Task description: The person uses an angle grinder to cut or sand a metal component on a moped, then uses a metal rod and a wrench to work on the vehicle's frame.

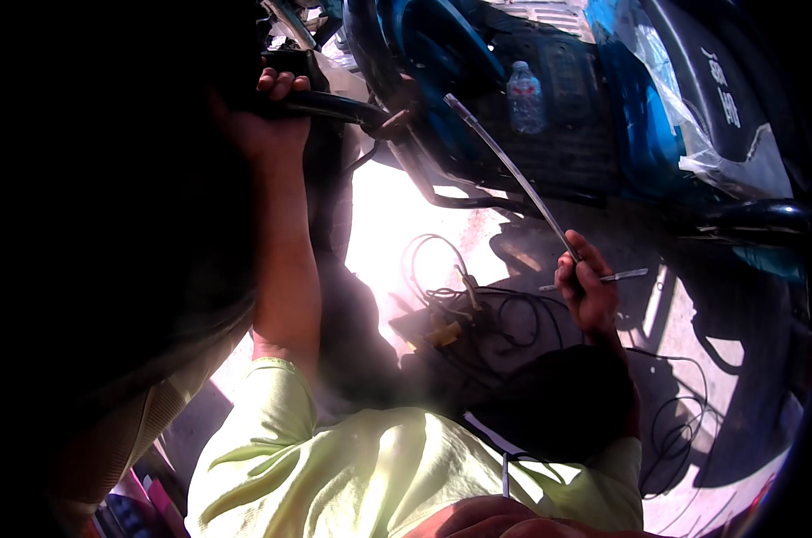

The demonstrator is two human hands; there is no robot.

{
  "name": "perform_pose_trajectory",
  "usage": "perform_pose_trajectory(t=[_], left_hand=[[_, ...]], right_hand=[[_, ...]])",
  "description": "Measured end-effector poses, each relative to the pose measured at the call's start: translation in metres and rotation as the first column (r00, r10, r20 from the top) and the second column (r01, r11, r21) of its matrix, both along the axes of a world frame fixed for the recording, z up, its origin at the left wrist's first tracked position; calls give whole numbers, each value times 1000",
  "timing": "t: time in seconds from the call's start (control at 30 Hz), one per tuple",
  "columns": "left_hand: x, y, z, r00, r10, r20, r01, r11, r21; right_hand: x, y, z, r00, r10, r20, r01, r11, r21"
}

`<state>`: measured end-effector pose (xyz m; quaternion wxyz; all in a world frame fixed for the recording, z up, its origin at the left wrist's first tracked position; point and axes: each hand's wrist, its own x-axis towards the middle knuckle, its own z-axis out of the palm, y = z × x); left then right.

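Beside blue scooter [477, 108]: thin metal rod [513, 170], held low end.
Long axis up-left from right hand [587, 291], pinched at lower end; left hand [267, 112] well apart, wrapped round black handlebar grip [330, 106]; right nearer.

Short-sleeved shirt [379, 466], pale yellow-green, loose, creased across the chest and shoulders; lit bright by sun on the front, shaded toward the right. Left sleeve [267, 394] ends in a hemmed cuff just above the elbow. Right sleeve [616, 484] ends likewise near the elbow, half in shadow. Forearms bare below both cuffs. Left hand [267, 121] and right hand [587, 291] bare: no gloves, no watch, no rings visible. Lower body out of view.
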<state>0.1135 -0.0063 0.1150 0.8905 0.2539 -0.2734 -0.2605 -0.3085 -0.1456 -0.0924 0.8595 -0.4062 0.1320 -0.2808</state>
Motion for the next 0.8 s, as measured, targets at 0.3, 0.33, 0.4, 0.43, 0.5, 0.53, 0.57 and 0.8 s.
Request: perform_pose_trajectory(t=[0.3,0.33,0.4,0.43,0.5,0.53,0.57,0.8], left_hand=[[8,14,8,997,-48,66,48,999,-3],[8,8,2,997,-59,47,59,998,-11],[8,-4,-12,997,-81,7,81,996,-28],[7,-5,-10,997,-79,12,80,997,-21],[5,-12,-11,996,-88,15,88,996,-15],[5,-4,-4,997,-75,23,75,997,-8],[6,2,2,997,-65,29,65,998,-3],[2,1,-1,1000,-12,-4,12,1000,5]], right_hand=[[35,22,-11,998,-7,59,16,988,-151],[32,19,-12,997,9,70,5,980,-199],[29,17,-10,996,-26,84,49,955,-294],[30,19,-8,994,-30,105,63,941,-331],[28,20,-10,994,-60,97,88,941,-326],[32,24,-10,993,-52,107,84,946,-313],[37,28,-11,990,-41,135,82,946,-314],[42,35,-20,982,-56,178,115,933,-340]])
